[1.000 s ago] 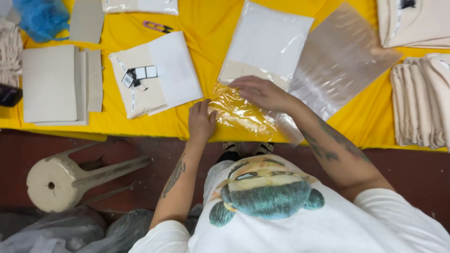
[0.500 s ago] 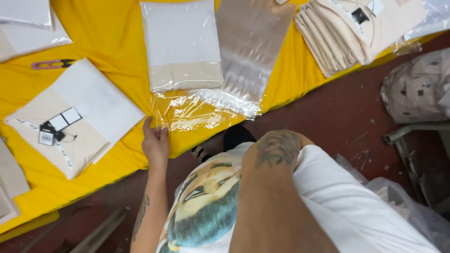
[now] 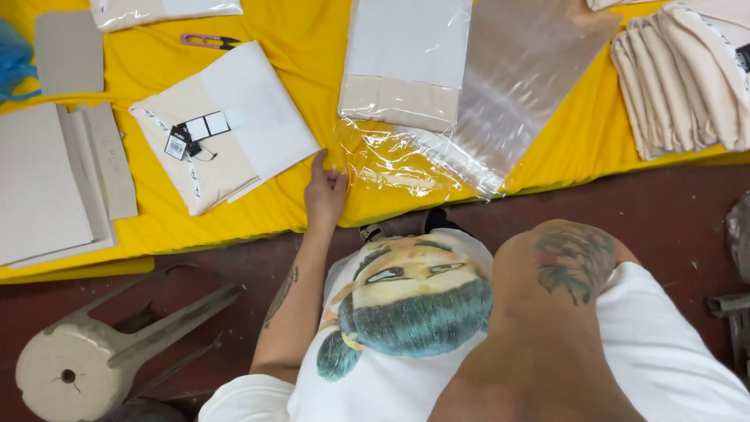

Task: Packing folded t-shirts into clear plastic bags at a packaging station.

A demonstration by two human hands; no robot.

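Observation:
My left hand lies at the front edge of the yellow table, its fingers gripping the left corner of a clear plastic bag. The bag holds a folded white and beige garment, and its open flap lies crumpled toward me. Only my right upper arm, which bears a tattoo, shows at the lower right; the right hand is out of view. Left of my hand lies another folded beige and white garment with hang tags.
A stack of empty clear bags lies beside the bagged garment. Folded beige garments are piled at the right. Grey cardboard sheets sit at the left, small purple snips at the back. A toppled plastic stool lies on the floor.
My right hand has left the bag and swung out of view. The view has shifted, so the bag now sits nearer the middle. My left hand stays at the bag's corner.

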